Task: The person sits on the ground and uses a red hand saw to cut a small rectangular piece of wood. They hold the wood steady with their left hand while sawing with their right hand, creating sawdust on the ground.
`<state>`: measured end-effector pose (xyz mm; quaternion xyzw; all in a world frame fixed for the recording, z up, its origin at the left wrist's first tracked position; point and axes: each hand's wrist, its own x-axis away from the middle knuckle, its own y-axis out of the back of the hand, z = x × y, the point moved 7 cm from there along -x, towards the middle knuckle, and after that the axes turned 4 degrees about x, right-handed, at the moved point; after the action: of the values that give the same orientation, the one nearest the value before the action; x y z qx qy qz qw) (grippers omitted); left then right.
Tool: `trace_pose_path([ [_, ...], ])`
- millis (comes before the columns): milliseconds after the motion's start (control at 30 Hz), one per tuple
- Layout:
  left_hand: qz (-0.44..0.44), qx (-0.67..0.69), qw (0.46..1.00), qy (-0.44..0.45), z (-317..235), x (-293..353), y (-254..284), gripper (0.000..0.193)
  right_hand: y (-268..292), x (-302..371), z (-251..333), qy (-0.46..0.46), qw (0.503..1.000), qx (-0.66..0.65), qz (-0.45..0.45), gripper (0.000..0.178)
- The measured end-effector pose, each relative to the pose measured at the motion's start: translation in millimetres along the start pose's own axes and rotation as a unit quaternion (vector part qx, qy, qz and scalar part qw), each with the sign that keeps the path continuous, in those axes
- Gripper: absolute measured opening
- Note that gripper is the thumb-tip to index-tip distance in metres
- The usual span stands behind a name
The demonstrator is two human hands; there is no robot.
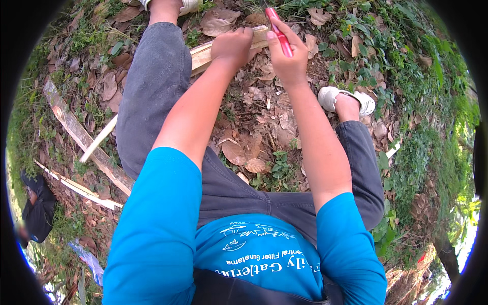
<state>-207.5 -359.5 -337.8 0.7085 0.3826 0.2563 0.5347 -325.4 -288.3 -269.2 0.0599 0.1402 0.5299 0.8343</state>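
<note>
My left hand (233, 48) is closed round a pale split length of wood (202, 54), which slants up to the right between my lower legs. Close to the wood's right end, my right hand (291, 60) grips a red-handled knife (273, 19). Its handle points up and slightly left, with the thumb laid along it. Only a bit of the dark blade shows at the top edge, so its full shape is hidden. Whether the blade touches the wood, I cannot tell.
Dry leaves and green plants cover the ground. To my left lie a long bark-sided strip (76, 127), a pale stick (99, 138) and a thin split piece (81, 189). Another person (38, 206) is at the far left, near a plastic bag (87, 259).
</note>
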Motion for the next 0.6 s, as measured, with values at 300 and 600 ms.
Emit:
trace_pose_path([
  [300,0.013,-0.039,0.999,0.027,11,1,0,0.053,128,169,46,-0.139,0.983,0.090,0.078,0.041],
  [600,-0.016,-0.029,0.999,0.007,3,-10,-3,0.058,59,79,23,0.030,0.995,0.088,0.042,0.039],
])
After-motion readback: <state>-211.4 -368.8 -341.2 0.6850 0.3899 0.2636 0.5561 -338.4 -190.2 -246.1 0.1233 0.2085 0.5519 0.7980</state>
